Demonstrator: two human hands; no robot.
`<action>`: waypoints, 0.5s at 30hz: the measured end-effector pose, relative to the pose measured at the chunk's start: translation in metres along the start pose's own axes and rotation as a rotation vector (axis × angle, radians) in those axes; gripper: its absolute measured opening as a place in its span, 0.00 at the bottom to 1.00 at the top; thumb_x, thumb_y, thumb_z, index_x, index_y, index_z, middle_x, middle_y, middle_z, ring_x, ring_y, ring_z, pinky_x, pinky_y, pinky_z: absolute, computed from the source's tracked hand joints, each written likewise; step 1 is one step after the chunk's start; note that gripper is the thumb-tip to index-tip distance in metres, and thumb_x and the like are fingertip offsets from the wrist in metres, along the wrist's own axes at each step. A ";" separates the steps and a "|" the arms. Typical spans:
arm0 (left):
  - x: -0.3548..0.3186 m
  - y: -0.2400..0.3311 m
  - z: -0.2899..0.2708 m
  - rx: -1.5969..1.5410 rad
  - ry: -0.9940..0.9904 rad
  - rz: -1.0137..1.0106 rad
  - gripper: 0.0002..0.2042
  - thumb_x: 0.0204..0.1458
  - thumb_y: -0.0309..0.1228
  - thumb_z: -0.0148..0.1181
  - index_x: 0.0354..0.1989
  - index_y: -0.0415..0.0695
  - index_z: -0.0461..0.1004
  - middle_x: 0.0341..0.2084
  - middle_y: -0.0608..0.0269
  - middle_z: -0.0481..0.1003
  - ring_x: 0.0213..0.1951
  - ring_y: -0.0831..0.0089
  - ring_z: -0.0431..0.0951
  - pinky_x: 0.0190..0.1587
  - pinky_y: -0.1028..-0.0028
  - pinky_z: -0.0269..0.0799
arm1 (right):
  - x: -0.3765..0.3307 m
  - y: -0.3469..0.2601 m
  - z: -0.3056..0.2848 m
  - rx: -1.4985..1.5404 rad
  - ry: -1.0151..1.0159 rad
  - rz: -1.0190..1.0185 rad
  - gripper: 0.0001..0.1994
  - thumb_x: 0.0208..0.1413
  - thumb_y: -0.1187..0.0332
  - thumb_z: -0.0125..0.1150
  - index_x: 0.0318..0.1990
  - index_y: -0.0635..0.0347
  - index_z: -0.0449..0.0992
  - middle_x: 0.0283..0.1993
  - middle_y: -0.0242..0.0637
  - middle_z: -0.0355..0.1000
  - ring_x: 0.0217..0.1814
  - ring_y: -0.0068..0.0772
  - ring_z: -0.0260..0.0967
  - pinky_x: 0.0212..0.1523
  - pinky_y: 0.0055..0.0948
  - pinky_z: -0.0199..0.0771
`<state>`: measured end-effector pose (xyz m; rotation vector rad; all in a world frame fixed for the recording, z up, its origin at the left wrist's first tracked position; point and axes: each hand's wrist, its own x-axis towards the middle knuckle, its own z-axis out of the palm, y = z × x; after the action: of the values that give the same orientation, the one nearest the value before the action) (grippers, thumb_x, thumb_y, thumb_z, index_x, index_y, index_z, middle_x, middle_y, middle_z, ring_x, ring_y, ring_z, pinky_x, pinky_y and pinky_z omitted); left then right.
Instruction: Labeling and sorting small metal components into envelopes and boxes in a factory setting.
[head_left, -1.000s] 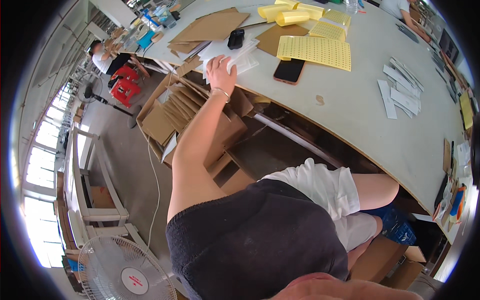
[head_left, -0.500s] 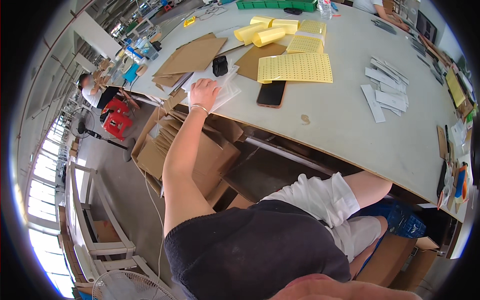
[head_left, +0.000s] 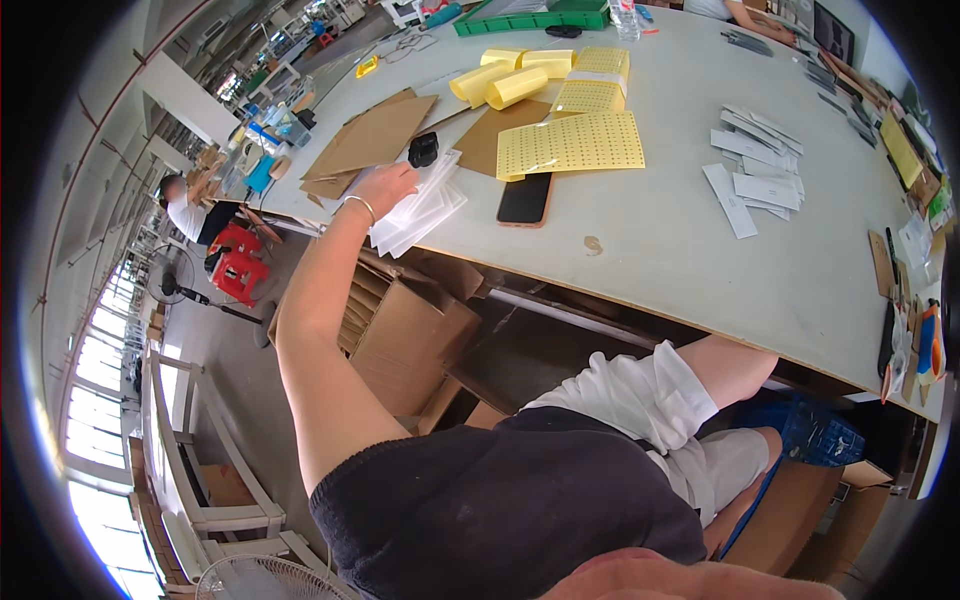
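White sheets point(head_left: 418, 212), thin & translucent-looking, lie in a fanned pile left of the upper centre, nr the front edge of the surface point(head_left: 660, 240); lower corners splay out unevenly. L hand point(head_left: 388, 184) is over the pile's upper left part, palm down, fingers pointing right & lightly bent. Can't tell if they're pinching a sheet or just resting on top. R hand isn't in view, so can't tell its state.

Handling, imo: light fingertip pressure, pref. nr a corner; thin sheets prob. slide & cling, so part one from the rest before any lift. Keep the pile's lower corners back from the edge, b/c a box point(head_left: 415, 335) w/ cardboard sits just below & loose ones could slip down there. Mind the black case point(head_left: 423, 150) too: it's v. close to the fingertips, at the pile's top end, & could get knocked.

Around it: cardboard point(head_left: 372, 138) to the upper left; phone point(head_left: 523, 203) to the right, its top end under a dotted yellow sheet point(head_left: 572, 145); yellow rolls point(head_left: 515, 92) above that. Further out, white strips point(head_left: 760, 185) in a loose heap, upper right, & a green tray point(head_left: 535, 20) at top centre.
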<state>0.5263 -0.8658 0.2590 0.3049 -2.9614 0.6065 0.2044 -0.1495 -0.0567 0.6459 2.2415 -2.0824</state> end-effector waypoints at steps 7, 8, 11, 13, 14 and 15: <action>0.009 0.000 -0.010 -0.033 -0.111 0.167 0.10 0.49 0.34 0.58 0.31 0.42 0.66 0.30 0.58 0.68 0.34 0.57 0.71 0.37 0.63 0.69 | 0.000 0.004 -0.004 0.009 0.000 0.008 0.25 0.59 0.65 0.50 0.62 0.61 0.55 0.60 0.43 0.61 0.63 0.34 0.57 0.64 0.30 0.53; 0.011 0.001 -0.011 -0.028 -0.109 0.140 0.10 0.49 0.34 0.58 0.31 0.43 0.66 0.30 0.57 0.68 0.34 0.57 0.71 0.37 0.63 0.69 | -0.001 0.005 -0.005 0.012 0.002 0.007 0.25 0.59 0.65 0.50 0.62 0.61 0.55 0.60 0.43 0.62 0.63 0.34 0.57 0.64 0.30 0.53; 0.015 0.004 -0.017 -0.022 -0.041 0.099 0.09 0.49 0.34 0.57 0.30 0.43 0.66 0.29 0.57 0.68 0.34 0.57 0.71 0.36 0.64 0.69 | -0.002 0.008 -0.009 0.019 0.006 0.014 0.25 0.59 0.64 0.50 0.62 0.62 0.56 0.59 0.43 0.62 0.63 0.34 0.57 0.64 0.30 0.53; 0.016 0.006 -0.025 -0.021 0.023 0.079 0.09 0.49 0.34 0.57 0.30 0.43 0.66 0.29 0.57 0.68 0.33 0.58 0.72 0.35 0.64 0.70 | -0.003 0.010 -0.011 0.020 0.009 0.019 0.24 0.59 0.64 0.50 0.61 0.62 0.57 0.59 0.43 0.62 0.63 0.34 0.57 0.64 0.30 0.53; 0.016 0.007 -0.030 0.011 0.052 0.040 0.08 0.49 0.33 0.57 0.29 0.43 0.66 0.28 0.58 0.68 0.32 0.58 0.72 0.34 0.64 0.70 | -0.003 0.010 -0.013 0.020 0.006 0.020 0.24 0.59 0.64 0.50 0.61 0.62 0.57 0.59 0.43 0.62 0.63 0.34 0.57 0.64 0.30 0.53; 0.016 0.008 -0.035 0.043 0.082 0.001 0.07 0.49 0.32 0.57 0.29 0.44 0.67 0.27 0.58 0.68 0.31 0.58 0.72 0.33 0.64 0.70 | -0.004 0.011 -0.013 0.021 0.006 0.022 0.24 0.59 0.64 0.50 0.61 0.62 0.57 0.59 0.43 0.62 0.62 0.35 0.57 0.64 0.30 0.53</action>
<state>0.5107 -0.8469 0.2906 0.2758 -2.8740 0.6672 0.2147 -0.1374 -0.0648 0.6753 2.2078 -2.1001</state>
